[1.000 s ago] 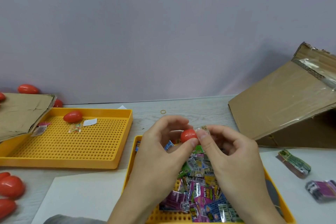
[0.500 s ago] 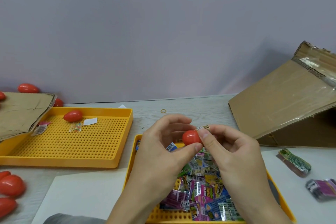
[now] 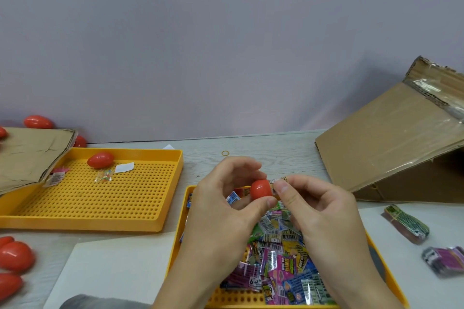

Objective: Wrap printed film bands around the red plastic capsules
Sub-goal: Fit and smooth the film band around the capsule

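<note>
My left hand [image 3: 226,211] grips a red capsule [image 3: 260,189] between thumb and fingers above the near yellow tray [image 3: 178,243]. My right hand [image 3: 319,211] pinches a printed film band [image 3: 278,181] that sits on the capsule's right end. The tray under my hands holds a heap of loose printed film bands [image 3: 281,266]. Another red capsule [image 3: 100,160] lies in the far-left yellow tray [image 3: 160,223]. More red capsules [image 3: 15,256] lie at the table's left edge.
A tilted cardboard box [image 3: 391,148] stands at the right. Two bundles of film bands [image 3: 406,224], [image 3: 444,261] lie right of the near tray. Folded cardboard [image 3: 27,155] overlaps the left tray, with red capsules [image 3: 37,121] behind. A white sheet [image 3: 113,271] lies front left.
The red capsule shows more between my fingers, and the film band now sits over its right end. Both hands stay above the near tray.
</note>
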`<state>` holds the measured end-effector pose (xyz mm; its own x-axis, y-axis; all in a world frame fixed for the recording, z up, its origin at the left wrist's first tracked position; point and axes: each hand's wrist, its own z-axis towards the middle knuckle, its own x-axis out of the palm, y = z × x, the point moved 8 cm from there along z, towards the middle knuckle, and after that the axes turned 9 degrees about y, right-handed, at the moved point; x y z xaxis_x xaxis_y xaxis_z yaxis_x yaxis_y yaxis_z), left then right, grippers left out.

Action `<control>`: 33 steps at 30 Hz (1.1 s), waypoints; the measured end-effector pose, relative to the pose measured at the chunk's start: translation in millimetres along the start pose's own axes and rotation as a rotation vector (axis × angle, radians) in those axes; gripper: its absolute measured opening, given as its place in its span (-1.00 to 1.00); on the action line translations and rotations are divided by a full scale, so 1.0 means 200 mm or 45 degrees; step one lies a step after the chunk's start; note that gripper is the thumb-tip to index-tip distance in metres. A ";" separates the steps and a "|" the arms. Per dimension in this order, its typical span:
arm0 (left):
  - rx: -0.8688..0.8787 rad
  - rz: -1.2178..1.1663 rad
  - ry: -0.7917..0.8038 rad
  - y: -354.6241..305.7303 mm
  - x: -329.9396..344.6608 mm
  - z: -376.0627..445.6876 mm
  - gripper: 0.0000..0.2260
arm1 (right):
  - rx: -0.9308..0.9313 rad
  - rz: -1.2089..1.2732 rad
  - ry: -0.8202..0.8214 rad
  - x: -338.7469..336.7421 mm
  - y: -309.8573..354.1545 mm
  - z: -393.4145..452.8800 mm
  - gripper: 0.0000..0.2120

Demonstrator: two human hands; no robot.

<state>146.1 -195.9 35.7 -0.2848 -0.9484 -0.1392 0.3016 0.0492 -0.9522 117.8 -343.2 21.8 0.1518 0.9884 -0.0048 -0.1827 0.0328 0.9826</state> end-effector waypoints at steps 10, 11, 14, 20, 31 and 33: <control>0.035 0.120 0.054 -0.03 0.02 0.00 -0.72 | -0.027 -0.149 -0.034 -0.01 0.00 0.00 -0.74; 0.040 0.131 0.049 -0.03 0.02 0.00 -0.75 | -0.030 -0.145 -0.031 -0.01 0.00 0.00 -0.76; 0.041 0.121 0.003 -0.03 0.01 0.00 -0.80 | -0.102 -0.180 -0.018 0.01 0.03 -0.02 -0.92; 0.051 0.048 -0.102 -0.04 -0.03 0.00 -0.78 | -0.246 -0.597 -0.027 0.03 0.08 -0.03 -0.73; 0.022 0.025 -0.118 -0.01 -0.01 0.00 -0.86 | -0.366 -0.912 -0.155 0.07 0.12 -0.04 -0.59; 0.002 -0.039 -0.104 0.00 -0.01 0.01 -0.88 | -0.396 -0.934 -0.145 0.08 0.13 -0.04 -0.59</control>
<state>148.3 -194.3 35.6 -0.2191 -0.9718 -0.0875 0.2956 0.0193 -0.9551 107.2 -325.8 44.8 0.4328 0.6785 -0.5935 -0.2578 0.7240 0.6398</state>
